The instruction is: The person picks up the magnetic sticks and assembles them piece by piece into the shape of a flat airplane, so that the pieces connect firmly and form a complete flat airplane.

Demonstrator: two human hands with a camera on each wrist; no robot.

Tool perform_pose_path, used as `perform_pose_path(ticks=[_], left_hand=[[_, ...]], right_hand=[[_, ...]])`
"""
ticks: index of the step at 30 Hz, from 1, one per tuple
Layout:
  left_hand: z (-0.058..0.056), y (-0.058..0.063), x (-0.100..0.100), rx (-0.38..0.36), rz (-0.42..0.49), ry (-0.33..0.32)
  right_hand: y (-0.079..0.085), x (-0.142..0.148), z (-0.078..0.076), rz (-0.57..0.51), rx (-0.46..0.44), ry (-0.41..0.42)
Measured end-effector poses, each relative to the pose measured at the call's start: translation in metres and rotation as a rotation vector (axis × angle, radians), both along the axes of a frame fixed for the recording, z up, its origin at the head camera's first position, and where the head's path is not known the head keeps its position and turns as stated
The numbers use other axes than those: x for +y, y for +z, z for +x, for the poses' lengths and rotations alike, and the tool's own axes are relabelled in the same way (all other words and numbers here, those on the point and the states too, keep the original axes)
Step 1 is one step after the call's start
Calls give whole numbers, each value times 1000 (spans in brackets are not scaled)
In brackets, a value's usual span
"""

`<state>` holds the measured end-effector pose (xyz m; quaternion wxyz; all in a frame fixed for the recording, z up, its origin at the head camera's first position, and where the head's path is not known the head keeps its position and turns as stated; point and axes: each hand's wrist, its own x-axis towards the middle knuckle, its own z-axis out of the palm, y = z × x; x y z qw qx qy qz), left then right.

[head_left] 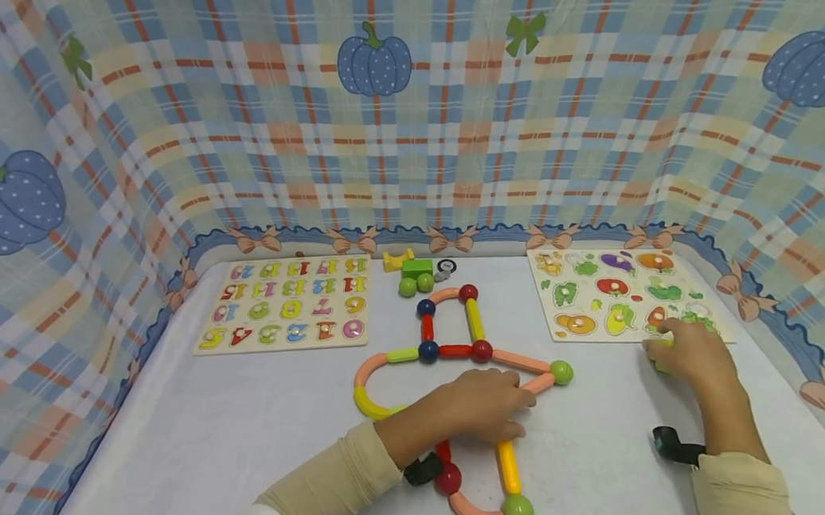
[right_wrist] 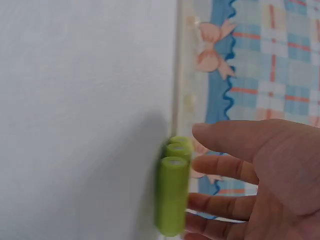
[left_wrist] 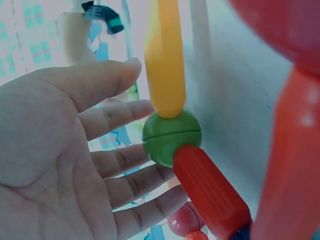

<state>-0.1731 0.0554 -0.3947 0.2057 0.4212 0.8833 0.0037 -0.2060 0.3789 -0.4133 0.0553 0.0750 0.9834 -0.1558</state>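
Note:
A figure of magnetic rods and balls lies on the white table. My left hand (head_left: 481, 406) reaches over its middle, fingers spread. In the left wrist view, those fingers extend beside and behind a green ball (left_wrist: 165, 130) that joins an orange-yellow rod (left_wrist: 167, 60) and a red rod (left_wrist: 207, 192); whether they touch it, I cannot tell. On the right, my right hand (head_left: 696, 357) is at a group of light green rods (right_wrist: 173, 200), just off the lower edge of the vegetable puzzle board (head_left: 577, 265). Its thumb and fingers are apart, fingertips close beside the rods.
A number puzzle board (head_left: 273, 345) lies to the left. Behind the figure stand a green block (head_left: 417, 269), a yellow piece (head_left: 399, 260) and green balls (head_left: 408, 287). A plaid curtain (head_left: 436, 131) with bows encloses the table's back and sides.

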Motion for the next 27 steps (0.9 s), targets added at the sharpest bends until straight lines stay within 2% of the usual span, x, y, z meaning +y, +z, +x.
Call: perform_pose_path(ticks=[3, 8, 12, 19, 27], left_hand=[[1, 1, 1, 5, 11, 6], [2, 1, 3, 16, 7, 17], [1, 0, 5, 0, 4, 29], [4, -3, 6, -42, -32, 59], [5, -1, 5, 26, -124, 23]], right_hand=[[-8, 1, -2, 36, -1, -25], [-12, -5, -3, 60, 89, 22], [-11, -12, -4, 57, 124, 104], [-9, -33, -3, 60, 91, 258], [-9, -66, -6, 33, 201, 460]])
